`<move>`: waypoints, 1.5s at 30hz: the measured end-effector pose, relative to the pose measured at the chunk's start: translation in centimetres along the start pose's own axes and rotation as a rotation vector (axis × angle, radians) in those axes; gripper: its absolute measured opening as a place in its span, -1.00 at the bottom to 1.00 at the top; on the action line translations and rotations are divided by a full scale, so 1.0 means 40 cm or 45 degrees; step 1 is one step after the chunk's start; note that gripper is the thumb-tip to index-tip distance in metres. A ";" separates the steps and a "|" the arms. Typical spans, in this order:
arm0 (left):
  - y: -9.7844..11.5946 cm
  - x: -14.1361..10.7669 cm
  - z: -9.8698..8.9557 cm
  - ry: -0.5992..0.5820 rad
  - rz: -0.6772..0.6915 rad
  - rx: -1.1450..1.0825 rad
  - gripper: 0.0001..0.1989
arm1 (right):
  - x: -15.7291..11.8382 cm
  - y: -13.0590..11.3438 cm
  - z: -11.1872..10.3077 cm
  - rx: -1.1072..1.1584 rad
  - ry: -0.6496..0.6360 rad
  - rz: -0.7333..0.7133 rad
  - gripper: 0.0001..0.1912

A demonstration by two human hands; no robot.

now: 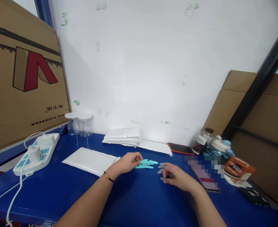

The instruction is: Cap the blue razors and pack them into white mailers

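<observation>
On the blue surface (134, 201), the left hand (127, 162) pinches a small fan of teal strips (146, 164), seemingly thin, light and slippery, best gripped at one end, while the right hand (176, 176) curls loosely over pale pieces (161, 167).

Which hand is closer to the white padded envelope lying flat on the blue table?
Left. The left hand rests just past the white padded envelope, near its right corner, touching the turquoise sticks. The right hand lies farther right, beyond those sticks.

Two clear jars (79, 124), one power strip (36, 153), two hands (129, 162).
</observation>
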State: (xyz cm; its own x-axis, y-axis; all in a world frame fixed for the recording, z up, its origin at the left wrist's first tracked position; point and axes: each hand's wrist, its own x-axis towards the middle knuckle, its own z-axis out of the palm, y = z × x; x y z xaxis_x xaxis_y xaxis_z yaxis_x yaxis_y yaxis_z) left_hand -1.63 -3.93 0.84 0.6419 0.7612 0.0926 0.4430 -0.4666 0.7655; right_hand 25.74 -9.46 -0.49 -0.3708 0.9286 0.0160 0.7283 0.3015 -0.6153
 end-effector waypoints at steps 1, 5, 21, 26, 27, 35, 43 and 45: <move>0.001 0.000 0.003 -0.006 0.004 0.011 -0.82 | 0.002 -0.002 -0.001 0.045 0.039 0.005 -0.95; 0.003 0.002 0.012 -0.017 0.020 0.047 -0.80 | 0.006 -0.012 -0.009 0.288 0.218 0.013 -0.85; 0.024 -0.009 0.052 -0.298 -0.051 0.036 -0.86 | 0.005 -0.059 0.018 0.399 -0.037 -0.012 -0.86; 0.032 -0.017 0.021 -0.132 -0.010 0.380 -0.81 | 0.004 -0.051 0.010 0.272 -0.066 -0.054 -0.85; 0.032 -0.017 0.010 -0.028 -0.026 0.487 -0.79 | 0.005 -0.044 0.004 0.224 -0.004 -0.065 -0.85; -0.001 -0.012 -0.013 0.122 -0.241 0.890 -0.83 | 0.018 0.028 -0.010 -0.133 0.215 -0.102 -0.76; -0.017 -0.009 -0.007 0.198 -0.203 0.852 -0.78 | 0.029 0.014 0.011 -0.202 0.172 -0.078 -0.88; -0.020 -0.007 -0.007 0.185 -0.199 0.852 -0.80 | 0.028 0.012 0.013 -0.196 0.164 -0.083 -0.88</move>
State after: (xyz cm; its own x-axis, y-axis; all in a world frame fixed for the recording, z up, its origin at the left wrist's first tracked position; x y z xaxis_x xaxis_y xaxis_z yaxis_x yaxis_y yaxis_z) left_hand -2.36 -3.64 0.38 0.4693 0.8729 0.1333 0.8435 -0.4879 0.2247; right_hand 25.37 -8.41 -1.17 -0.3508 0.9229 0.1585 0.7881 0.3824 -0.4824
